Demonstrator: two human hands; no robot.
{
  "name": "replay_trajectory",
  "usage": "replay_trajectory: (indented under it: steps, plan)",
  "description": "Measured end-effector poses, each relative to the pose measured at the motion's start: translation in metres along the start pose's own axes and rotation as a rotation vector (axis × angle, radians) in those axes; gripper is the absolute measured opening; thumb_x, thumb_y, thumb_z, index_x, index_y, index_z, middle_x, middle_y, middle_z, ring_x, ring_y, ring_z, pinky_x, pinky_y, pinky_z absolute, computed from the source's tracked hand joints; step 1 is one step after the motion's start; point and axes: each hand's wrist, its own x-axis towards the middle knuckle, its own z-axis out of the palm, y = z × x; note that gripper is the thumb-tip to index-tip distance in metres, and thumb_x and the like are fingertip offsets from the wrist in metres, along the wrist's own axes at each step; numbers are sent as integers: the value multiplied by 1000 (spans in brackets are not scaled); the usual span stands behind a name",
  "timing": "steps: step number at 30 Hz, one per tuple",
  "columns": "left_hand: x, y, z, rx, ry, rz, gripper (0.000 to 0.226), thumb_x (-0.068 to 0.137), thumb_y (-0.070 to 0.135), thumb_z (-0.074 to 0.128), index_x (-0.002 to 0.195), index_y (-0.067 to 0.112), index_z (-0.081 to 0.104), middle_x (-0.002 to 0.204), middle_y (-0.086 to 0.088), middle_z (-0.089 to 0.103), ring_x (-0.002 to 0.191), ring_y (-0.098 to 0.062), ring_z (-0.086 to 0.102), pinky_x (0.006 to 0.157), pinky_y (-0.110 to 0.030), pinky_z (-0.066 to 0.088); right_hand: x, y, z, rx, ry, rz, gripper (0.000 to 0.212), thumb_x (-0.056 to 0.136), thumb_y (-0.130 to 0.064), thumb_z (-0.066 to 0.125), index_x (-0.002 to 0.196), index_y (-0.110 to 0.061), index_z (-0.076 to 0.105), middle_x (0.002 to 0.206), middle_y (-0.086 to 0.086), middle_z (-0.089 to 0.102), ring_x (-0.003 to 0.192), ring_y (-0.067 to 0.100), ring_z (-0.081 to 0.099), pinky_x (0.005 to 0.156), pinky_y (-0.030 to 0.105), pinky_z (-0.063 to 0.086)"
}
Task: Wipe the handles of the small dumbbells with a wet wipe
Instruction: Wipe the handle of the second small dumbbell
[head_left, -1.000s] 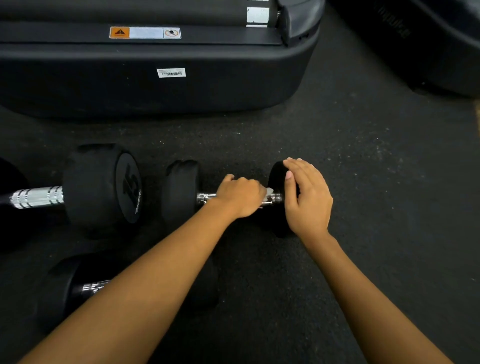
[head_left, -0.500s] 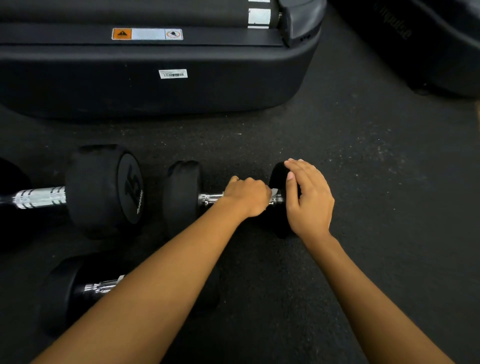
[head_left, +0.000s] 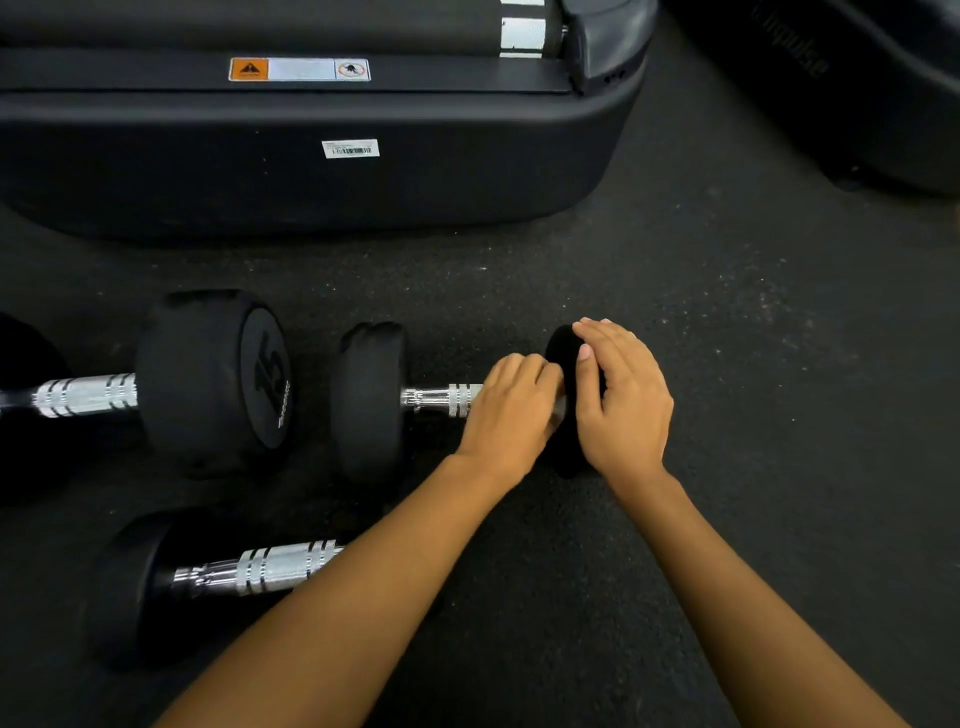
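A small black dumbbell (head_left: 370, 400) lies on the dark floor, its chrome handle (head_left: 441, 399) running left to right. My left hand (head_left: 511, 410) is closed around the right end of that handle, with a sliver of white wet wipe (head_left: 560, 410) showing under the fingers. My right hand (head_left: 621, 400) rests flat on the dumbbell's right head (head_left: 561, 353), fingers over the top, steadying it. Most of the wipe is hidden inside my left fist.
A larger dumbbell marked 15 (head_left: 218, 384) lies to the left. Another dumbbell (head_left: 260, 569) sits nearer me, partly under my left forearm. A black treadmill base (head_left: 311, 166) fills the back, and a second machine (head_left: 857, 93) stands at the back right.
My left hand has slid rightward along the handle toward the right head, uncovering more chrome on the left. My right hand stays on the head.
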Motion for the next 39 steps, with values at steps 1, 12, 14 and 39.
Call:
replay_trajectory:
  steps: [1, 12, 14, 39]
  plan:
    - [-1, 1, 2, 11, 15, -2, 33, 66, 7, 76, 94, 8, 59, 93, -9, 59, 87, -26, 55, 84, -36, 46, 0, 0, 0, -2, 1, 0, 39, 96, -26, 35, 119, -10, 63, 122, 3, 63, 123, 16, 51, 107, 36, 37]
    - [-18, -25, -7, -43, 108, 101, 24, 64, -1, 73, 79, 10, 60, 82, -5, 60, 75, -23, 57, 78, -31, 36, 0, 1, 0, 3, 2, 7, 38, 96, -25, 35, 119, -11, 62, 122, 2, 63, 123, 16, 50, 107, 34, 36]
    - [-15, -19, -5, -68, 106, 68, 21, 67, 3, 74, 83, 11, 63, 86, -3, 63, 79, -21, 58, 84, -29, 36, 0, 0, 0, 2, 2, 9, 38, 96, -25, 36, 119, -11, 62, 122, 1, 63, 123, 16, 50, 107, 34, 36]
    - [25, -27, -21, -141, -366, -318, 38, 98, 39, 37, 115, 10, 57, 102, -11, 64, 101, -26, 56, 90, -37, 42, 0, 1, 0, 12, 4, 4, 37, 95, -24, 37, 118, -10, 63, 121, 3, 64, 122, 17, 52, 106, 37, 38]
